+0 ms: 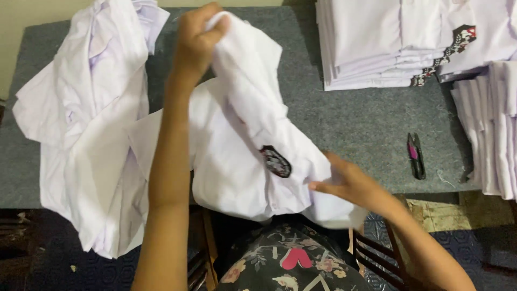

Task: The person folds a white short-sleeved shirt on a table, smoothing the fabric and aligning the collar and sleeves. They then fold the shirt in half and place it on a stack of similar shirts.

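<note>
Labels: one dark shield-shaped badge point(276, 161), black with pale and reddish markings, sewn on the white shirt held up at centre; one black-and-red badge point(463, 37) on the top shirt of the folded stack, upper right. Packages, signs, screens: none

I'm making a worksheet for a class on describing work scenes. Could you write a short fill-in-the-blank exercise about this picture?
1. The left hand grips the top of a ____ shirt, lifted above the table.
2. The dark badge on the shirt lies near the ____ hand.
3. The small thread snips lie on the ____ table cover.
4. Folded shirts are stacked at the table's far ____ corner.

Missing words: white; right; grey; right
</note>
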